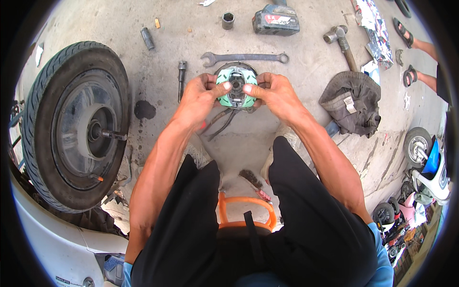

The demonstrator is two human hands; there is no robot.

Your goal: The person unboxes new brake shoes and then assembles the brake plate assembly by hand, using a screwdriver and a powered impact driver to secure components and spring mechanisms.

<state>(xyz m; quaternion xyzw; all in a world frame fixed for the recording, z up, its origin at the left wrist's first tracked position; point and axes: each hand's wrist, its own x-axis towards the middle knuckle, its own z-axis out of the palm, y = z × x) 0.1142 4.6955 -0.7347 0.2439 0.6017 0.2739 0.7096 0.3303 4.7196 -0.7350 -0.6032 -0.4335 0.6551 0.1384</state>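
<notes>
Between my hands is a drum brake assembly [237, 86], with a pair of pale green brake shoes around a dark centre and a round backing plate behind. My left hand [200, 97] grips its left side, thumb pressed on the front. On the other side my right hand [276, 94] holds it the same way, fingers curled behind the edge. Dark cables [224, 123] hang below it. Just beyond lies a combination wrench [246, 58], and a socket extension [181, 80] lies left of my left hand.
A motor wheel with tyre [36, 119] stands at the left beside a white scooter body [52, 234]. Farther off lie a socket [228, 20], a tool battery [276, 23] and a hammer [343, 40]. A dark cloth [354, 98] lies right. Another person's feet [410, 75] show far right.
</notes>
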